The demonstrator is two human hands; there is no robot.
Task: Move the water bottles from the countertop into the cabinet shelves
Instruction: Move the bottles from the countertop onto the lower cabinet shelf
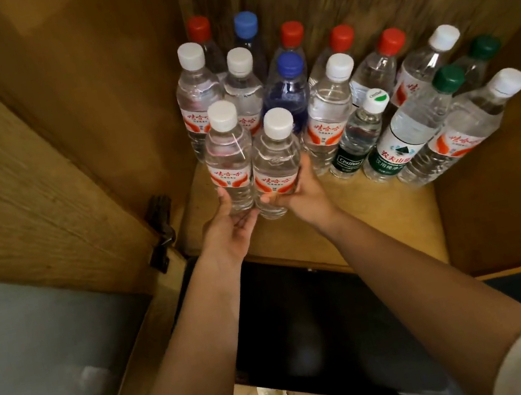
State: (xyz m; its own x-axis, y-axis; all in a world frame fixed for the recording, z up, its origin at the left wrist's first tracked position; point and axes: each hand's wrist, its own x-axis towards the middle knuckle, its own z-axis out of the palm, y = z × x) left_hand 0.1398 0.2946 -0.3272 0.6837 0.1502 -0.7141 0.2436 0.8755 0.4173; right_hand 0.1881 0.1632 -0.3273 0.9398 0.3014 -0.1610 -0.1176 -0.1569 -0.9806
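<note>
- Two white-capped bottles stand side by side at the near left of the cabinet shelf, in front of the crowd of bottles already stored.
- The left hand cups the base of the left bottle. Its palm faces up and its fingers curl loosely round the lower body, with the thumb against the left side.
- The right hand wraps the lower part of the right bottle, thumb across the front below the label and fingers round the right side.
- The bottoms of both bottles are hidden by the hands, so I cannot tell whether they are fully seated on the wood.
- Judged from this, the step is the set-down and release of this pair.
- To do it well, bring both bases flat onto the shelf before loosening either hold. A tilted base would let a bottle rock.
- Keep the pair upright and touching each other, and ease them back only as far as the white-capped bottle and the blue bottle just behind allow. A harder push risks toppling the tight rows.
- Open the fingers outward and draw the hands back low toward the near edge, keeping clear of the green-labelled bottle near the right hand.
- The near right of the shelf looks like the place for later bottles.
</note>
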